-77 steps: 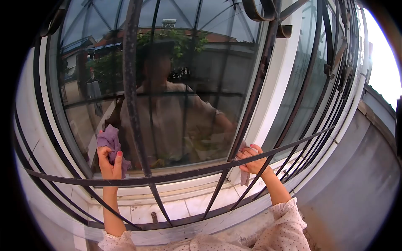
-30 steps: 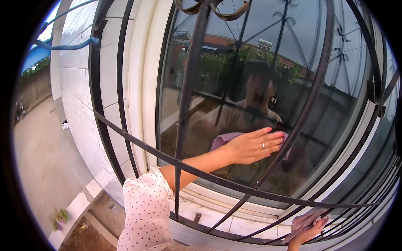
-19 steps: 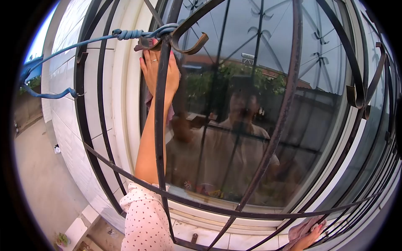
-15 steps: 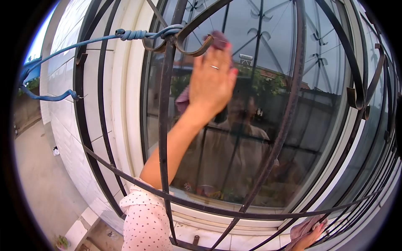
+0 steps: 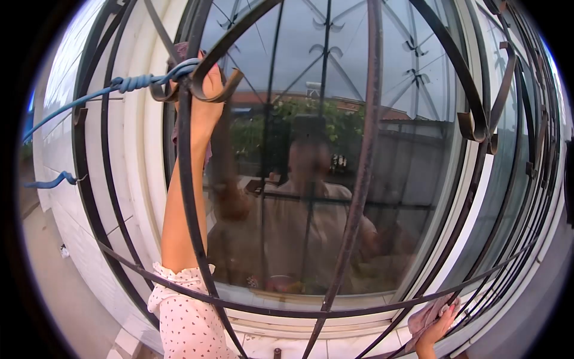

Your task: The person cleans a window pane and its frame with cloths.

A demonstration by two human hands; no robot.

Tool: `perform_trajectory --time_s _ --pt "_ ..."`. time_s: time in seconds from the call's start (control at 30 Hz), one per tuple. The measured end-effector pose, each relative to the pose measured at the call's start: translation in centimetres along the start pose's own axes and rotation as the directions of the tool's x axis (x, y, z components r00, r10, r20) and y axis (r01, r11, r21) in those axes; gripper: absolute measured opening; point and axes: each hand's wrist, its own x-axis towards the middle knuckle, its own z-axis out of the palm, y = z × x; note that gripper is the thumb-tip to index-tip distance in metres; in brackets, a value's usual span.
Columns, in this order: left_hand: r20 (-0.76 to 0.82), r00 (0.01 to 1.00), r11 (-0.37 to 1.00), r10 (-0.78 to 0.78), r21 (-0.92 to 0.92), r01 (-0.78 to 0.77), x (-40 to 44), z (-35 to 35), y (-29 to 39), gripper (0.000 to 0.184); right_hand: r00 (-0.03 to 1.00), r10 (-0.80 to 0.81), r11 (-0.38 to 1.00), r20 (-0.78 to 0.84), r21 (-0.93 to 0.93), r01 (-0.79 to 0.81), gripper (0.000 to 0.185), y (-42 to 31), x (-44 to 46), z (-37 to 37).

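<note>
My left hand (image 5: pixel 211 82) reaches through the bars of a black metal window grille (image 5: pixel 357 203). It is pressed against the left edge of the window pane (image 5: pixel 397 161), closed on a purple cloth (image 5: pixel 181 50). A bar and a curled scroll partly cover the fingers, and pieces of the cloth hang out beside the wrist. Low at the right, my right hand (image 5: pixel 437 330) grips a second cloth (image 5: pixel 422 318), mauve and bunched, by the lower grille bars near the sill. The glass reflects a person, greenery and a roof.
Blue wire (image 5: pixel 134 82) is twisted around the grille near my left hand, and a loose blue end (image 5: pixel 54 180) sticks out at the left. White wall tiles (image 5: pixel 84 218) and a pale window frame (image 5: pixel 140 119) border the pane. A short metal peg (image 5: pixel 277 353) stands at the bottom.
My left hand has slid left with its cloth, from the glass right of the wire-wrapped bar to the pane's left edge. The view has shifted right; my right hand still grips its cloth.
</note>
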Motion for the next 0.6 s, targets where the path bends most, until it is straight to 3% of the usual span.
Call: perform_trajectory --time_s 0.07,0.1,0.13,0.2,0.27,0.3,0.33,0.37,0.4,0.43,0.5,0.53,0.6 --pt "-0.014 0.98 0.947 0.198 0.262 -0.187 -1.5 0.5 4.4 0.048 0.997 -0.043 0.999 0.065 0.033 0.041 0.043 -1.5 -0.7 0.7" --pt "0.035 0.955 0.94 0.296 0.168 -0.298 -3.1 1.0 8.8 0.049 0.994 -0.103 0.989 0.047 -0.101 0.107 0.043 -1.1 -0.6 0.4" --pt "0.209 0.913 0.935 0.35 -0.023 -0.353 -5.1 0.7 13.8 0.047 0.993 -0.091 0.993 0.081 -0.069 0.097 0.043 -1.2 -0.6 0.5" --pt "0.338 0.69 0.763 0.64 -0.385 -0.519 -11.0 0.6 19.9 0.048 0.99 -0.086 0.994 0.111 -0.054 0.093 0.042 -0.7 -0.4 -0.1" --pt "0.313 0.28 0.414 0.908 -0.554 -0.722 -21.0 -0.1 21.7 0.05 0.989 -0.101 0.995 0.106 -0.017 0.103 0.04 -0.4 -0.3 -0.2" --pt "0.265 0.074 0.225 0.961 -0.601 -0.767 -25.1 -0.5 21.4 0.05 0.985 -0.121 0.991 0.121 -0.04 0.127 0.04 -0.6 -0.4 -0.1" --pt "0.202 0.006 0.138 0.979 -0.647 -0.749 -26.0 -2.5 21.0 0.051 0.988 -0.093 0.995 0.122 -0.011 0.095 0.04 -0.4 -0.4 -0.2" --pt "0.232 -0.015 0.158 0.973 -0.705 -0.692 -26.3 -2.9 20.4 0.05 0.989 -0.098 0.995 0.115 0.001 0.098 0.041 -0.4 -0.6 -0.1" --pt "0.266 0.067 0.25 0.962 -0.746 -0.618 -26.3 -2.4 19.8 0.049 0.988 -0.103 0.995 0.112 0.012 0.102 0.041 -0.6 -0.6 0.2" --pt "0.345 0.242 0.42 0.907 -0.691 -0.589 -23.0 -2.6 19.6 0.047 0.988 -0.101 0.995 0.121 0.003 0.102 0.041 -0.9 -0.5 0.4" --pt "0.396 0.667 0.775 0.631 -0.353 -0.524 -13.6 -1.7 17.3 0.044 0.987 -0.123 0.992 0.105 -0.002 0.124 0.042 -1.4 -0.7 0.7" --pt "0.329 0.816 0.879 0.476 -0.155 -0.45 -10.1 -1.4 15.0 0.042 0.987 -0.109 0.994 0.118 -0.017 0.112 0.042 -1.4 -0.8 0.5" --pt "0.099 0.941 0.92 0.324 0.198 -0.338 -5.5 -0.1 7.9 0.045 0.992 -0.075 0.997 0.098 -0.009 0.076 0.043 -1.3 -0.6 0.3"
